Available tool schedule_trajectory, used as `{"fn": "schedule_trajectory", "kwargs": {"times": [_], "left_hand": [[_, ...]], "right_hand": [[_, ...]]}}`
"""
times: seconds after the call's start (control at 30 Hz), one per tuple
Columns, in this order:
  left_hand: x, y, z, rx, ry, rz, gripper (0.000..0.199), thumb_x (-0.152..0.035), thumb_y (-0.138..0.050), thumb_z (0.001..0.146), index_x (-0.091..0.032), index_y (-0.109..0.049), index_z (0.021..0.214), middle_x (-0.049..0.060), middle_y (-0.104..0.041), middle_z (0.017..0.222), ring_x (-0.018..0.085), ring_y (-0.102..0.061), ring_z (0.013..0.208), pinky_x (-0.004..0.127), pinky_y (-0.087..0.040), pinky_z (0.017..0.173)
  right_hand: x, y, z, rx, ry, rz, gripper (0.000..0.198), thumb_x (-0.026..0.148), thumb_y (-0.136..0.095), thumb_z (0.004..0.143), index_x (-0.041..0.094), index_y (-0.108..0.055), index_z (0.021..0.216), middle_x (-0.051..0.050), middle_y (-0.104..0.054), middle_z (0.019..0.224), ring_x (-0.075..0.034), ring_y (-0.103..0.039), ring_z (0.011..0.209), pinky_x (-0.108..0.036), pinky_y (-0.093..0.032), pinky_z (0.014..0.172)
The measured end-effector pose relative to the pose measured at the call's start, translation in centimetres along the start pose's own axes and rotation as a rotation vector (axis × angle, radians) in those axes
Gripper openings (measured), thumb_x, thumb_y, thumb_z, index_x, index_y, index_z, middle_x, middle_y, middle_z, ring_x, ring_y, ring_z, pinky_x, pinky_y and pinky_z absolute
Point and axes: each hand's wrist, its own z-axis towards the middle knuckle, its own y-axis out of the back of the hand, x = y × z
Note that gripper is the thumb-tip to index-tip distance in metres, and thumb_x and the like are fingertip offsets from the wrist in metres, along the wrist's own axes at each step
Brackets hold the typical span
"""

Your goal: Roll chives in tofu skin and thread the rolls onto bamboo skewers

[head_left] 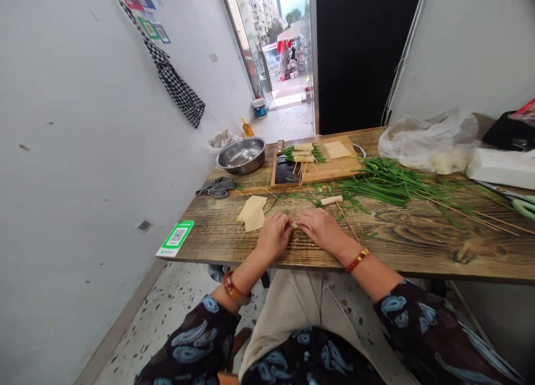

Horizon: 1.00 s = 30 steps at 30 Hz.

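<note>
Side by side near the table's front edge, my left hand (275, 234) and my right hand (321, 228) have their fingers closed on a small pale tofu-skin roll (294, 225). Most of it is hidden by the fingers. Just beyond my right hand lies another tofu-skin roll (331, 200) with green ends poking out, beside a thin wooden skewer (345, 215). Square tofu sheets (253, 211) lie in a small overlapping pile to the left of my left hand. Long green chives (387, 181) are heaped on the right, with loose bits scattered about.
Behind the hands is a wooden cutting board (330, 174) with skewered rolls (304, 152) and more tofu sheets (336, 150). A steel basin (242, 157), grey cloth (216, 188) and QR-code card (176, 238) are left. Scissors (522, 205) and a plastic bag (426, 142) are right.
</note>
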Motion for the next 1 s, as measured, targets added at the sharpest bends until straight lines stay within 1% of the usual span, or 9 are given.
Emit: {"fn": "schedule_trajectory", "kwargs": {"times": [0.13,0.27,0.47,0.6,0.67,0.73,0.87,0.93,1.0], "left_hand": [[-0.3,0.5,-0.4,-0.064,-0.006,0.005,0.007,-0.016,-0.059,0.08,-0.017,-0.056,0.086,0.005,-0.061,0.084,0.021,-0.054,0.084,0.034,-0.043,0.077],[0.2,2.0,-0.5,-0.066,-0.005,-0.096,0.007,-0.021,-0.059,0.081,-0.019,-0.059,0.088,0.004,-0.065,0.085,0.02,-0.057,0.085,0.034,-0.043,0.08],[4.3,4.5,-0.3,-0.123,0.237,-0.233,0.014,-0.022,-0.052,0.083,-0.018,-0.065,0.08,0.005,-0.069,0.083,0.02,-0.06,0.084,0.033,-0.044,0.08],[3.1,5.6,0.7,-0.15,0.28,-0.58,0.02,-0.027,-0.049,0.084,-0.017,-0.066,0.08,0.005,-0.069,0.084,0.017,-0.06,0.084,0.03,-0.045,0.079],[1.2,5.7,1.3,-0.061,0.282,-0.823,0.024,-0.032,-0.05,0.085,-0.016,-0.067,0.081,0.005,-0.069,0.083,0.015,-0.061,0.081,0.027,-0.045,0.076],[-0.6,5.5,1.7,0.099,0.29,-1.032,0.029,-0.04,-0.054,0.082,-0.014,-0.066,0.078,0.004,-0.068,0.078,0.014,-0.06,0.075,0.024,-0.045,0.07],[-2.9,4.6,1.6,0.402,0.317,-1.256,0.04,-0.053,-0.067,0.07,-0.014,-0.062,0.073,0.002,-0.065,0.068,0.011,-0.058,0.063,0.022,-0.042,0.059],[-3.3,4.1,1.2,0.471,0.354,-1.309,0.043,-0.054,-0.07,0.067,-0.013,-0.06,0.074,0.002,-0.065,0.067,0.01,-0.058,0.059,0.02,-0.04,0.055],[-3.5,3.7,0.9,0.458,0.383,-1.367,0.042,-0.052,-0.073,0.065,-0.013,-0.059,0.074,0.002,-0.065,0.064,0.009,-0.056,0.056,0.02,-0.039,0.053]], "right_hand": [[0.7,0.7,0.0,-0.055,0.03,-0.004,0.011,0.019,-0.052,0.091,0.018,-0.063,0.095,-0.006,-0.065,0.091,-0.019,-0.057,0.085,-0.032,-0.041,0.078],[1.6,1.8,-0.5,-0.123,0.063,0.006,0.019,0.018,-0.051,0.091,0.017,-0.056,0.109,-0.008,-0.066,0.098,-0.021,-0.058,0.09,-0.035,-0.044,0.08],[1.9,3.8,-2.1,-0.241,0.11,-0.121,0.024,0.017,-0.05,0.092,0.018,-0.052,0.115,-0.008,-0.067,0.1,-0.021,-0.06,0.091,-0.037,-0.046,0.083],[2.7,4.7,-2.5,-0.285,0.157,-0.198,0.025,0.015,-0.051,0.091,0.018,-0.053,0.116,-0.008,-0.068,0.098,-0.02,-0.061,0.09,-0.036,-0.046,0.083],[3.3,4.8,-2.5,-0.289,0.203,-0.239,0.026,0.014,-0.052,0.09,0.017,-0.053,0.117,-0.008,-0.068,0.098,-0.02,-0.062,0.089,-0.036,-0.046,0.083],[3.7,4.8,-2.4,-0.277,0.251,-0.283,0.028,0.012,-0.052,0.09,0.015,-0.053,0.118,-0.009,-0.068,0.097,-0.02,-0.061,0.09,-0.037,-0.046,0.084],[3.8,4.9,-2.6,-0.226,0.297,-0.335,0.035,0.012,-0.052,0.09,0.013,-0.05,0.124,-0.01,-0.068,0.099,-0.021,-0.06,0.093,-0.038,-0.045,0.087],[3.7,5.0,-2.7,-0.21,0.302,-0.337,0.037,0.012,-0.051,0.09,0.013,-0.049,0.127,-0.01,-0.068,0.098,-0.021,-0.059,0.094,-0.038,-0.045,0.087],[3.7,5.1,-2.8,-0.208,0.298,-0.329,0.038,0.011,-0.05,0.091,0.015,-0.049,0.129,-0.009,-0.067,0.097,-0.021,-0.059,0.094,-0.038,-0.045,0.088]]}}
